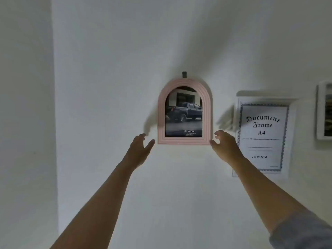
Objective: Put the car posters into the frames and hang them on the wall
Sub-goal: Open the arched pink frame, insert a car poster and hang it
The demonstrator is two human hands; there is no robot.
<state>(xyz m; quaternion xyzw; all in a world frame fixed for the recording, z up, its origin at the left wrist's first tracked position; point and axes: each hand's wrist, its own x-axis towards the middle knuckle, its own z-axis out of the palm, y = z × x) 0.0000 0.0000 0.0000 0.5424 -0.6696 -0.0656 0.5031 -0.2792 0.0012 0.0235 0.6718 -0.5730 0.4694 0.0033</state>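
Observation:
A pink arched frame point(185, 140) hangs on the white wall from a small dark hook point(184, 74). Inside it is a car poster point(183, 112) of a dark pickup truck with a Toyota logo. My left hand point(139, 151) is raised just below and left of the frame's bottom left corner, fingers relaxed, a small gap from the frame. My right hand point(224, 146) is at the bottom right corner, fingers loosely spread, its fingertips at or just off the frame's edge. Neither hand holds anything.
To the right hangs a white frame point(292, 139) holding a "Document Frame A4" sheet point(263, 137). Another white frame point(321, 112) is cut off at the right edge. A wall corner point(53, 123) runs down the left.

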